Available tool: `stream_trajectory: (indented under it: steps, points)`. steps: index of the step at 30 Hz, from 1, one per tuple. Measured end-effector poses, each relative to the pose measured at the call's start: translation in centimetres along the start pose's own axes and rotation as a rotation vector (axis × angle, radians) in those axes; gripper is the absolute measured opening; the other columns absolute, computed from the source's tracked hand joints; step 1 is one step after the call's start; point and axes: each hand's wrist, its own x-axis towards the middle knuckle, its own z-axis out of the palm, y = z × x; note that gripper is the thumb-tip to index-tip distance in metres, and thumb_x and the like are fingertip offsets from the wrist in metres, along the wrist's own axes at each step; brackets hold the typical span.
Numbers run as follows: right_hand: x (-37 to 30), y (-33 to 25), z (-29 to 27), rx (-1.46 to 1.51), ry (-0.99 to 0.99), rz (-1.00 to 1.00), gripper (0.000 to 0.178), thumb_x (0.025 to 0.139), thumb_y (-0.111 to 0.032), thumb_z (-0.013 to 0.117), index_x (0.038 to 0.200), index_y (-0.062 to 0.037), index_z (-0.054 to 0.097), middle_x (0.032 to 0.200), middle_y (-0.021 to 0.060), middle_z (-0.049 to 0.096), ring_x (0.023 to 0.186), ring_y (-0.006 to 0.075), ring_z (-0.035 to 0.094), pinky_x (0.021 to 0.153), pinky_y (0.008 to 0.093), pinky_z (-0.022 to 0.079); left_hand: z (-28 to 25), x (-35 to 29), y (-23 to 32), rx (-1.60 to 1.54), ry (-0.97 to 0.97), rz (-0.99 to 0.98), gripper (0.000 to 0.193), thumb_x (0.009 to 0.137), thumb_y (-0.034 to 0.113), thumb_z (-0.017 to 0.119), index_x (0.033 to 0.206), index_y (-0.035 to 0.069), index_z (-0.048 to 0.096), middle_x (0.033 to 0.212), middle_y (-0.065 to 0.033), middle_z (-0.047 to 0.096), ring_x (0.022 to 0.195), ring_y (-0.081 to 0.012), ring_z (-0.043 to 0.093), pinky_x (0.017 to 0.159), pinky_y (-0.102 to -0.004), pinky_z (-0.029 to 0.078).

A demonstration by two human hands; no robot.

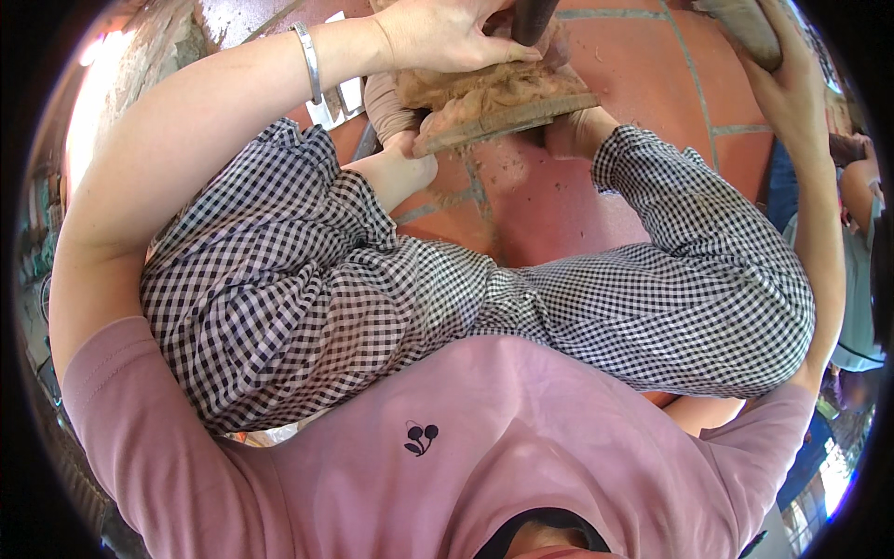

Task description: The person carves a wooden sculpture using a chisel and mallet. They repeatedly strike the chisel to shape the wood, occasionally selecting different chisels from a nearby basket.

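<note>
My left hand (438, 33), with a silver bangle on the wrist, lies over a brown clay lump (484, 88), fingers curled on its top beside a dark round rod (533, 17). The lump sits on a clay-smeared wooden board (507, 116) that rests just past my bare feet (402, 172). My right hand (792, 84) is raised at the upper right, gripping a grey-brown wooden paddle (745, 26) whose far end leaves the picture. My knees in black-and-white checked trousers spread to both sides below the board.
Red floor tiles (643, 84) with grey joints lie under the board. A flat pale metal piece (340, 98) lies on the floor by my left forearm. Another person in light blue (857, 233) is at the right edge.
</note>
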Motion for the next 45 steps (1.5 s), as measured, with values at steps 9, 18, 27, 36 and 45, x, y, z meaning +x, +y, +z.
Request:
stream_trajectory:
  steps: [9,18,27,36,45]
  points:
    - [-0.5,2.4,-1.2,0.103,-0.198,0.188,0.056,0.079,0.0,0.072,0.131,-0.0019,0.053,0.12,0.017,0.065,0.114,0.0275,0.061,0.096,0.0391,0.047,0.6,0.7,-0.9,0.072,0.065,0.063,0.018,0.08,0.018,0.07,0.09,0.008,0.06,0.083,-0.0125,0.063,0.077,-0.0314,0.064,0.07,-0.0401,0.051]
    - [-1.0,7.4,-0.1,0.016,-0.126,0.49,0.061,0.078,-0.001,0.074,0.134,-0.0015,0.049,0.121,0.0149,0.063,0.115,0.0265,0.059,0.098,0.0391,0.046,0.6,0.9,-0.7,0.094,0.024,-0.001,0.019,0.08,0.02,0.07,0.091,0.008,0.06,0.085,-0.0137,0.064,0.078,-0.0328,0.065,0.071,-0.0417,0.051]
    - [-1.1,0.9,-0.6,-0.155,-0.061,0.144,0.058,0.082,0.0,0.072,0.136,-0.0019,0.049,0.124,0.016,0.06,0.115,0.0281,0.059,0.1,0.038,0.045,0.7,0.8,-0.7,0.141,0.045,-0.031,0.02,0.08,0.021,0.07,0.092,0.009,0.06,0.083,-0.0141,0.064,0.078,-0.0327,0.065,0.07,-0.0413,0.051]
    - [-0.8,2.4,-1.0,0.131,-0.178,0.146,0.058,0.075,0.007,0.069,0.13,-0.0016,0.053,0.123,0.0165,0.062,0.118,0.0295,0.059,0.101,0.0365,0.045,0.2,0.7,0.1,0.116,-0.049,-0.079,0.017,0.082,0.019,0.07,0.09,0.008,0.06,0.083,-0.0135,0.063,0.079,-0.0302,0.065,0.072,-0.0397,0.051]
    - [-1.6,4.4,0.2,0.242,0.009,0.056,0.069,0.068,-0.003,0.074,0.133,-0.0157,0.056,0.112,0.0143,0.066,0.102,0.0273,0.066,0.085,0.038,0.053,1.7,-0.2,-1.5,0.315,0.065,-0.054,0.035,0.077,0.033,0.075,0.096,0.004,0.068,0.08,-0.0188,0.067,0.076,-0.0369,0.067,0.07,-0.042,0.054]
